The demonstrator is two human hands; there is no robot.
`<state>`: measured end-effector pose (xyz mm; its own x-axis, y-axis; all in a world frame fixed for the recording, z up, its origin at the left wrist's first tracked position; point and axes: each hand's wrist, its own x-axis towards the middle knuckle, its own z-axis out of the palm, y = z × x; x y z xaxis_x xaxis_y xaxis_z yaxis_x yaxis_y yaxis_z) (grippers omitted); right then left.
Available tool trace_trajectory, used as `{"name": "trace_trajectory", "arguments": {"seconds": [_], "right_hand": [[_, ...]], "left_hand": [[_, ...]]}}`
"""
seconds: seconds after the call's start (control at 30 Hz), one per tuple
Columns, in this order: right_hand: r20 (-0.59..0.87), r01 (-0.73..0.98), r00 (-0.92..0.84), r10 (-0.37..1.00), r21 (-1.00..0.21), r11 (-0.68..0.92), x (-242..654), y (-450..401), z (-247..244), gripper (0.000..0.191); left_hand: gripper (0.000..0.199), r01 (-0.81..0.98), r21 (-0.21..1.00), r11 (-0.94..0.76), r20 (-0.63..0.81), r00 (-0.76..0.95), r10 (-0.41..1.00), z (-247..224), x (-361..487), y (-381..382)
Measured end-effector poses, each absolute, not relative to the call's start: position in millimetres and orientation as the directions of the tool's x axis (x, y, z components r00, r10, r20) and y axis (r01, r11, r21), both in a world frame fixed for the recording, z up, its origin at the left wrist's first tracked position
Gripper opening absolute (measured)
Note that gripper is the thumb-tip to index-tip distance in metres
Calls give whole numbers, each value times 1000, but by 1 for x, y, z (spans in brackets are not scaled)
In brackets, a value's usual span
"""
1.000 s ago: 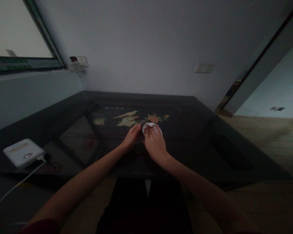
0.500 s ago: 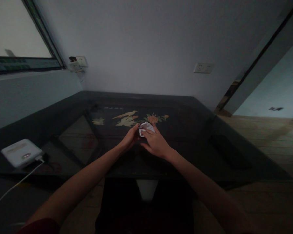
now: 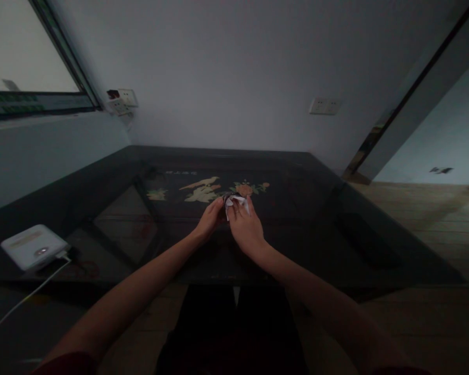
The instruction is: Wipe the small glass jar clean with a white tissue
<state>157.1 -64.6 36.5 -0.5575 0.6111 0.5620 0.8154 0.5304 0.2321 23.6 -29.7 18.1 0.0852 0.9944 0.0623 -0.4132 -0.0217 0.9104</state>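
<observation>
Over the middle of the dark glossy table (image 3: 297, 229), both my hands meet at a small dark object with a rounded edge (image 3: 227, 197). Too little of it shows to tell its kind. My left hand (image 3: 210, 217) grips it from the left side, fingers closed round it. A crumpled white tissue (image 3: 242, 202) lies against the dark object. My right hand (image 3: 245, 224) presses the tissue there, its fingers pushed into the folds and partly hidden by them.
A white box-shaped device (image 3: 35, 247) with a white cable (image 3: 27, 294) stands at the table's left. A dark flat oblong thing (image 3: 367, 239) lies at the right. Bird and flower pictures (image 3: 203, 190) decorate the tabletop. Wall sockets (image 3: 324, 106) are behind.
My right hand has turned, its fingers now pointing forward deeper into the tissue, with the thumb no longer spread towards me. The left hand keeps its hold in nearly the same place.
</observation>
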Motion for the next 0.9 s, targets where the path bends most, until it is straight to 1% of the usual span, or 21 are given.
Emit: {"name": "trace_trajectory", "arguments": {"seconds": [0.2,0.27,0.33,0.43,0.5,0.6,0.63,0.67,0.73,0.8,0.9], "right_hand": [[558,835,-541,629,271,478,150,-71,33,39],[536,826,-556,635,274,492,152,-71,37,36],[497,809,-578,648,244,534,155,-72,42,32],[456,786,-589,668,131,604,160,-73,48,25],[460,779,-560,689,8,628,164,-73,48,21],[492,746,-481,725,-205,634,166,-73,42,26],[509,721,-471,721,-249,647,166,-73,39,28],[529,692,-475,703,-268,670,165,-72,36,32],[569,647,-512,643,-237,725,163,-68,32,38],[583,638,-560,588,-150,756,162,-63,33,40],[565,660,-621,542,4,752,163,-57,37,42]], "left_hand": [[34,-384,921,-60,103,92,990,16,23,-30],[34,-383,921,-69,113,94,989,17,23,-31],[34,-383,921,-77,122,94,988,18,23,-31],[34,-382,921,-84,131,98,987,18,23,-32],[34,-382,921,-81,128,101,987,17,22,-32],[36,-384,921,-67,115,103,988,16,20,-32],[37,-384,921,-64,111,103,989,16,20,-31],[39,-386,921,-59,106,103,989,15,19,-31],[41,-395,918,-27,77,110,991,15,18,-30],[42,-408,912,31,21,122,992,16,18,-30],[40,-417,905,86,-35,127,991,17,18,-29]]}}
